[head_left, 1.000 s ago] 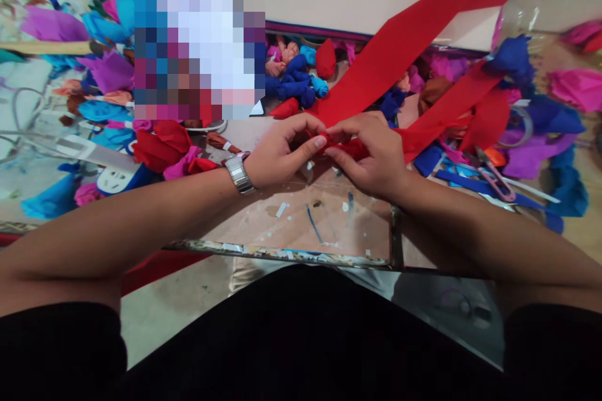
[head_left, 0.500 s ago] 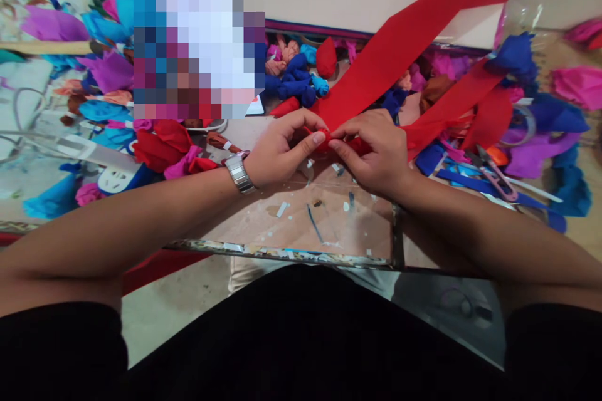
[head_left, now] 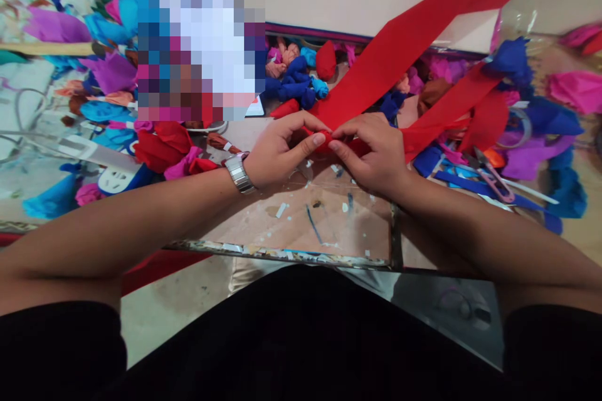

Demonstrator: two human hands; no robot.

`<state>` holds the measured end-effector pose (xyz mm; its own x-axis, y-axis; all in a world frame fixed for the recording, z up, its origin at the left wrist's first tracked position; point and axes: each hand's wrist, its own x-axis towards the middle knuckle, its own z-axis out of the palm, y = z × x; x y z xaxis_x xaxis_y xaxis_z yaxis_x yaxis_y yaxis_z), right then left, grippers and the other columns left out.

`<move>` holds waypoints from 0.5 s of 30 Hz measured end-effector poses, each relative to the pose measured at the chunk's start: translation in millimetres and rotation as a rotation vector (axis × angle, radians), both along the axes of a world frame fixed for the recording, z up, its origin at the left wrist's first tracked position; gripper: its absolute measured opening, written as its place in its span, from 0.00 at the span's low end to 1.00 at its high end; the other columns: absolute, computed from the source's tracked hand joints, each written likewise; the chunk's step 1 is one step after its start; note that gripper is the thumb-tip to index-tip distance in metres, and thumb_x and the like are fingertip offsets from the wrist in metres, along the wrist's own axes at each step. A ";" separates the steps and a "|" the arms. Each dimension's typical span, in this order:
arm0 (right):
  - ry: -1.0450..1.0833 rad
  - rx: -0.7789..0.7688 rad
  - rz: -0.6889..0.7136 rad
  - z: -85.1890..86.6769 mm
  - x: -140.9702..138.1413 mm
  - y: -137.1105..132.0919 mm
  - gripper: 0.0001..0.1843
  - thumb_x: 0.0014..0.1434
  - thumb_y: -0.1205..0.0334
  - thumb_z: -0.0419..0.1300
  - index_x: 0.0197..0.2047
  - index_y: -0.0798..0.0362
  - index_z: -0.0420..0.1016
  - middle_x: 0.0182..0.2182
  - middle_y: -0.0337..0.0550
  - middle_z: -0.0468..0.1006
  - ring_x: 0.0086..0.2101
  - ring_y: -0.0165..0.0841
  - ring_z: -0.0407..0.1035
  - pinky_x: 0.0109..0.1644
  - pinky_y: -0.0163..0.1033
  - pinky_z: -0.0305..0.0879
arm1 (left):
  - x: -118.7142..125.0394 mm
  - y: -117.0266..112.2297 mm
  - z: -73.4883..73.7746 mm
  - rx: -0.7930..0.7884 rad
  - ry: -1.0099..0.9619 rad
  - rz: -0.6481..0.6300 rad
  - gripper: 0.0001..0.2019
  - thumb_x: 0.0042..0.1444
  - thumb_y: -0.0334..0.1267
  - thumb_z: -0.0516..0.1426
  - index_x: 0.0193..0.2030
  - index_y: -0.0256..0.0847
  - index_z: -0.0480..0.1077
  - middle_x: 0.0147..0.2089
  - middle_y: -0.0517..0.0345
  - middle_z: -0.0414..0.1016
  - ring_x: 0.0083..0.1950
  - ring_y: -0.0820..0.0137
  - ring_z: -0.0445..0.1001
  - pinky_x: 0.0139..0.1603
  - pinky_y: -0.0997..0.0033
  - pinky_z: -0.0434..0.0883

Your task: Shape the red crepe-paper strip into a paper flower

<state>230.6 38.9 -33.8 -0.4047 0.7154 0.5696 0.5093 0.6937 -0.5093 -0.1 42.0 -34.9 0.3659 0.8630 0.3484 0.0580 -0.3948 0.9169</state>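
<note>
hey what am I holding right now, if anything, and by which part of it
The wide red strip, by its bunched near end: the left hand and right hand both pinch it there.

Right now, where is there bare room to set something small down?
Mainly the tabletop bordered by the left hand, right hand, forearms and near edge, though scraps dot it. Crowded with coloured bundles: around the power strip at left, the pink-handled tool at right, and the red strip beyond.

Right hand (head_left: 379, 150): thumb (head_left: 343, 153) closer to index fingertip (head_left: 337, 132) than earlier.
</note>
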 end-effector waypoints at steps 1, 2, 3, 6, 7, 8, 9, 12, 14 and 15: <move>0.005 0.009 0.004 0.0 0.1 0.0 0.15 0.74 0.44 0.63 0.44 0.46 0.81 0.36 0.41 0.86 0.38 0.38 0.77 0.51 0.49 0.65 | 0.2 -0.4 0.7 0.002 0.000 0.002 0.24 0.68 0.63 0.63 0.46 0.41 0.79 0.41 0.53 0.83 0.38 0.71 0.80 0.39 0.70 0.76; 0.008 0.018 0.006 0.0 0.3 0.0 0.15 0.73 0.44 0.63 0.44 0.47 0.81 0.36 0.41 0.86 0.38 0.38 0.77 0.51 0.49 0.65 | 0.2 -0.6 1.5 0.005 0.003 0.005 0.24 0.68 0.63 0.63 0.46 0.40 0.80 0.41 0.53 0.83 0.38 0.71 0.80 0.39 0.70 0.76; 0.009 0.025 0.007 0.0 0.4 0.0 0.15 0.73 0.44 0.64 0.43 0.47 0.81 0.36 0.41 0.85 0.37 0.38 0.77 0.51 0.49 0.65 | 0.0 -0.5 2.4 0.011 0.009 0.006 0.24 0.68 0.62 0.63 0.45 0.40 0.80 0.40 0.52 0.84 0.38 0.71 0.80 0.40 0.70 0.76; 0.002 0.020 0.006 -0.2 0.7 -0.1 0.16 0.73 0.44 0.64 0.42 0.47 0.80 0.35 0.40 0.85 0.37 0.38 0.76 0.51 0.49 0.65 | -1.2 0.8 4.4 0.033 0.040 0.002 0.24 0.67 0.62 0.64 0.44 0.39 0.82 0.40 0.51 0.84 0.39 0.70 0.80 0.41 0.69 0.77; 0.000 0.013 0.003 -0.2 0.6 -0.2 0.16 0.73 0.44 0.64 0.42 0.47 0.80 0.35 0.40 0.85 0.37 0.38 0.76 0.51 0.49 0.65 | -1.6 1.4 4.8 0.042 0.049 0.002 0.24 0.67 0.62 0.64 0.44 0.39 0.82 0.40 0.50 0.85 0.40 0.70 0.81 0.42 0.69 0.76; 0.001 0.007 0.002 -0.2 0.5 -0.3 0.16 0.73 0.43 0.64 0.42 0.47 0.80 0.34 0.40 0.84 0.37 0.38 0.76 0.51 0.49 0.65 | -2.0 1.9 5.1 0.049 0.057 0.000 0.24 0.67 0.62 0.63 0.43 0.40 0.83 0.41 0.50 0.85 0.40 0.69 0.81 0.42 0.69 0.76; 0.005 0.003 0.003 0.0 0.4 -0.5 0.17 0.73 0.43 0.64 0.41 0.47 0.80 0.34 0.40 0.84 0.37 0.37 0.76 0.51 0.49 0.65 | -2.4 2.3 5.2 0.057 0.064 -0.005 0.24 0.68 0.62 0.63 0.43 0.40 0.83 0.41 0.50 0.85 0.41 0.69 0.81 0.43 0.69 0.76; 0.020 -0.005 0.005 0.8 0.0 -1.1 0.17 0.72 0.42 0.65 0.41 0.47 0.79 0.34 0.40 0.84 0.36 0.37 0.76 0.51 0.49 0.65 | -3.3 2.5 5.0 0.079 0.080 -0.018 0.24 0.69 0.61 0.62 0.43 0.40 0.83 0.43 0.49 0.86 0.42 0.69 0.81 0.45 0.68 0.76; 0.025 -0.010 0.002 1.4 -0.1 -1.5 0.17 0.72 0.42 0.65 0.41 0.47 0.79 0.34 0.40 0.84 0.36 0.38 0.76 0.51 0.49 0.65 | -3.6 2.1 4.5 0.083 0.088 -0.024 0.23 0.68 0.61 0.63 0.44 0.40 0.83 0.43 0.49 0.86 0.42 0.69 0.81 0.44 0.68 0.76; 0.024 -0.013 0.000 1.6 -0.1 -1.6 0.17 0.72 0.43 0.64 0.41 0.47 0.79 0.34 0.40 0.84 0.37 0.38 0.76 0.51 0.49 0.65 | -3.6 1.8 4.2 0.084 0.089 -0.027 0.23 0.67 0.62 0.64 0.44 0.40 0.83 0.43 0.49 0.86 0.41 0.69 0.81 0.43 0.69 0.76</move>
